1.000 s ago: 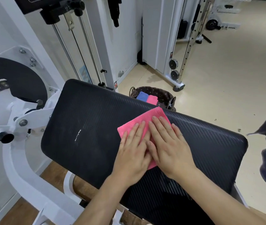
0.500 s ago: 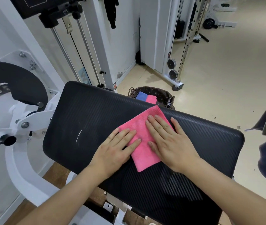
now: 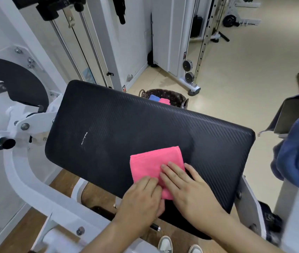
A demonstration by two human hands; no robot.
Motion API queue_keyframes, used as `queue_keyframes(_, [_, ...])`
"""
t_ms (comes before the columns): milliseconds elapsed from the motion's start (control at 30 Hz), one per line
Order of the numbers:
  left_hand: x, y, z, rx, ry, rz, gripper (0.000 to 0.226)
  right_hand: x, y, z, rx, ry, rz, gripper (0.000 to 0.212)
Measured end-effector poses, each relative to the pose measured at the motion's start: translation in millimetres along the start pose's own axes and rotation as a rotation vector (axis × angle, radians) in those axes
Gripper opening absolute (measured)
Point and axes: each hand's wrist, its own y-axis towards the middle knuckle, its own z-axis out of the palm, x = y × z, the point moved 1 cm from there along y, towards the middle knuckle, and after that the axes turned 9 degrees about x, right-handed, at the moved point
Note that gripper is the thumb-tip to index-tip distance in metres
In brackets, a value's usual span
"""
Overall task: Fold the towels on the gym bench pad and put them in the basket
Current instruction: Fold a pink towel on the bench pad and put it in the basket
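Note:
A pink towel (image 3: 152, 162), folded into a small rectangle, lies on the black gym bench pad (image 3: 126, 128) near its front edge. My left hand (image 3: 141, 199) rests on the towel's near left corner with its fingers curled over the edge. My right hand (image 3: 185, 187) lies flat on the towel's right side, fingers spread. Behind the pad's far edge a dark woven basket (image 3: 174, 95) stands on the floor, with a folded blue towel (image 3: 154, 97) and a folded pink towel (image 3: 163, 100) inside it.
The white machine frame (image 3: 26, 181) with a black weight disc (image 3: 15, 84) stands at the left. Cable machine posts (image 3: 192, 52) rise behind the basket. Blue cloth (image 3: 298, 157) hangs at the right edge. My shoes (image 3: 165, 244) show on the wooden floor below.
The towel has been drawn toward the pad's front edge and now looks smaller and more square. Both hands came back with it, the left onto its near corner.

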Motion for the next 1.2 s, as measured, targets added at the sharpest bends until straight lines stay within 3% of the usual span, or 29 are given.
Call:
queue_keyframes(200, [14, -19, 15, 0.136, -0.063, -0.078, 0.057, -2, -5, 3, -0.051, -0.019, -0.025, 0.054])
queue_keyframes(300, [26, -26, 10, 0.103, -0.335, -0.161, 0.057, -8, -8, 0, -0.061, 0.075, -0.056, 0.049])
queue_keyframes(400, [34, -25, -5, 0.037, -0.842, -0.464, 0.05, -17, -4, -15, -0.059, 0.378, 0.003, 0.035])
queue_keyframes(500, [43, -15, -16, 0.019, -1.008, -0.574, 0.031, -23, 12, -32, -0.031, 0.536, 0.166, 0.027])
queue_keyframes(600, [51, -2, -20, -0.015, -1.015, -0.64, 0.013, -27, 24, -34, -0.091, 0.672, 0.355, 0.028])
queue_keyframes(700, [51, 9, -19, -0.034, -0.934, -0.693, 0.011, -25, 31, -31, -0.184, 0.751, 0.447, 0.025])
queue_keyframes(933, [45, 23, -17, -0.123, -0.763, -0.763, 0.011, -8, 39, -27, -0.41, 0.462, 0.478, 0.02])
queue_keyframes(1200, [51, 29, -19, -0.105, -0.616, -0.687, 0.034, -17, 48, -31, -0.316, 0.351, 0.517, 0.042])
